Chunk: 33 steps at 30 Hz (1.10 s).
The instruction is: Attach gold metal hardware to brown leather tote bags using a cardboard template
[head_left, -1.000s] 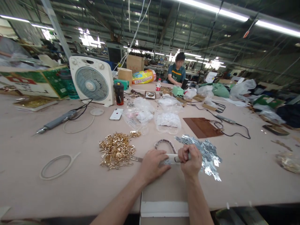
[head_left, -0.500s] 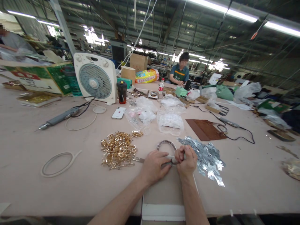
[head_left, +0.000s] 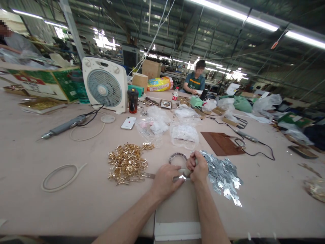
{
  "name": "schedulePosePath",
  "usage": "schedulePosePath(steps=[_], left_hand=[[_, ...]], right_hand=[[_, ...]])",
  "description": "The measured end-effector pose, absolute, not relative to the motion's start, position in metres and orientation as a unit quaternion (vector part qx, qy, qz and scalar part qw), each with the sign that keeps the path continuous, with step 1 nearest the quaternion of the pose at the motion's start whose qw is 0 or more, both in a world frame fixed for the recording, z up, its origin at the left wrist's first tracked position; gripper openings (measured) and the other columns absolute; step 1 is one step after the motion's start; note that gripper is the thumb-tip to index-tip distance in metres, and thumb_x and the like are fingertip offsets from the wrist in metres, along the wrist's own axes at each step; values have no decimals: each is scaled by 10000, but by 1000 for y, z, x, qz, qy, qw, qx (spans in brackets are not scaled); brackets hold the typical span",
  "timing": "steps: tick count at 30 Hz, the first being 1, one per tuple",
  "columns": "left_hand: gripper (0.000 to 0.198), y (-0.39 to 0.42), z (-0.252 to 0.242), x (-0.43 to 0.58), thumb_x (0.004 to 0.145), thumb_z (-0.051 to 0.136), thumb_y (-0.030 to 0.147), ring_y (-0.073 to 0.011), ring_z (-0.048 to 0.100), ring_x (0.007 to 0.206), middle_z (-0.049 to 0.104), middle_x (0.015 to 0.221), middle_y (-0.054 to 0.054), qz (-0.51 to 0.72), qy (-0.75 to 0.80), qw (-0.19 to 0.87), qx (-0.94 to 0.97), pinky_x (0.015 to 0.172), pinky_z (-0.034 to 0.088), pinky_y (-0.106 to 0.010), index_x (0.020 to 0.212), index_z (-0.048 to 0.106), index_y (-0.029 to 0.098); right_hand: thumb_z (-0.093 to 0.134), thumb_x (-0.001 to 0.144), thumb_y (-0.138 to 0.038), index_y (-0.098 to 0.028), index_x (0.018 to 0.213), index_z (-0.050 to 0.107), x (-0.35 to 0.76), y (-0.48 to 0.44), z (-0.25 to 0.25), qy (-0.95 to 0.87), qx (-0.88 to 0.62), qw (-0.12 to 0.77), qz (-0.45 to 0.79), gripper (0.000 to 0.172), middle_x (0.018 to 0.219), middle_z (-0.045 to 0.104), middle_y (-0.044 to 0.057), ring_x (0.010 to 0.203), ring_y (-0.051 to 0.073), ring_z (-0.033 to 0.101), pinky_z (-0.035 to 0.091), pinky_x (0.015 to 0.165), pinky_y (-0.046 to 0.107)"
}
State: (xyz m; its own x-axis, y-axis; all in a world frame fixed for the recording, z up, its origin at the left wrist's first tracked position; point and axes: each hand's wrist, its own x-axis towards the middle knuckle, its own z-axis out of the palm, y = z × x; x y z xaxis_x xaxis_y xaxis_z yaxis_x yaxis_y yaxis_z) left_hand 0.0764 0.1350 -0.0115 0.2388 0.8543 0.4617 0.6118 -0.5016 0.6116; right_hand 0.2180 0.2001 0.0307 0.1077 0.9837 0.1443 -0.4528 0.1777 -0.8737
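Note:
A beige panel (head_left: 177, 208) with a white band at its near end lies in front of me. At its far edge, my left hand (head_left: 166, 179) presses down and grips, thumb and forefinger either side of a small shiny metal plate (head_left: 182, 177). A flat strip (head_left: 148, 175) sticks out leftward from beneath this hand. My right hand (head_left: 198, 166) is closed in a fist beside it, wrapped around something pale and mostly hidden. Just beyond both hands shows a curved, patterned ring-shaped handle (head_left: 177, 155).
Gold-coloured fittings (head_left: 128, 162) are heaped on the left, silver metal plates (head_left: 224, 176) on the right. Around them lie a coiled pale strip (head_left: 61, 178), an electric screwdriver (head_left: 67, 126), a phone (head_left: 128, 123), plastic bags (head_left: 184, 134) and a brown leather piece (head_left: 218, 143). A fan (head_left: 105, 84) stands behind; a co-worker (head_left: 195, 79) sits opposite.
My right hand has shifted slightly left and turned, staying closed. A shiny plate now shows between my left thumb and forefinger. The left hand has barely moved.

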Motion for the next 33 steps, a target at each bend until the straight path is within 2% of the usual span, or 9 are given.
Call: schedulePosePath(steps=[6, 14, 19, 24, 27, 30, 33], left_hand=[[154, 135, -14, 77, 865, 817, 312, -252, 729, 1091, 782, 1240, -20, 405, 480, 167, 760, 1025, 527, -444, 1019, 824, 310], [133, 133, -14, 76, 903, 781, 336, -261, 723, 1100, 770, 1263, -43, 402, 465, 148, 774, 1027, 529, -468, 1021, 813, 283], [143, 134, -18, 76, 959, 712, 354, -248, 721, 1090, 771, 1249, -38, 410, 454, 136, 779, 1044, 522, -465, 1051, 797, 285], [139, 132, -15, 75, 971, 702, 373, -236, 714, 1114, 765, 1265, -27, 413, 445, 148, 781, 1057, 503, -449, 1067, 779, 308], [277, 130, -10, 74, 908, 772, 429, -248, 697, 1142, 741, 1319, -15, 395, 441, 145, 793, 1055, 495, -457, 1161, 743, 321], [485, 128, -8, 73, 826, 843, 482, -271, 679, 1167, 728, 1344, -18, 375, 449, 132, 800, 1053, 484, -479, 1263, 703, 323], [535, 126, -8, 73, 803, 862, 482, -273, 674, 1173, 723, 1355, -17, 366, 457, 127, 801, 1052, 480, -481, 1283, 696, 315]], right_hand=[[719, 860, -492, -203, 709, 565, 215, 202, 29, -410, -368, 640, 535, 360, 461, 375, -106, 330, 54, 275, 212, 317, 162], [631, 967, -466, -211, 724, 557, 217, 188, 23, -486, -347, 636, 489, 360, 480, 351, -102, 356, 75, 301, 217, 351, 200], [569, 1021, -412, -211, 670, 522, 219, 168, 21, -594, -354, 602, 399, 408, 529, 440, -54, 449, 105, 402, 303, 438, 248], [550, 1028, -385, -210, 678, 531, 221, 158, 10, -631, -338, 604, 350, 392, 562, 471, -37, 497, 121, 434, 339, 504, 279], [575, 1015, -368, -205, 684, 542, 223, 157, 8, -611, -320, 626, 363, 371, 586, 473, -32, 513, 120, 426, 337, 505, 276], [568, 1011, -337, -207, 729, 573, 227, 155, 15, -527, -285, 694, 399, 310, 563, 426, -53, 461, 107, 372, 276, 448, 252], [562, 997, -324, -212, 724, 574, 231, 151, 25, -465, -244, 754, 394, 295, 542, 375, -65, 428, 97, 324, 252, 430, 241]])
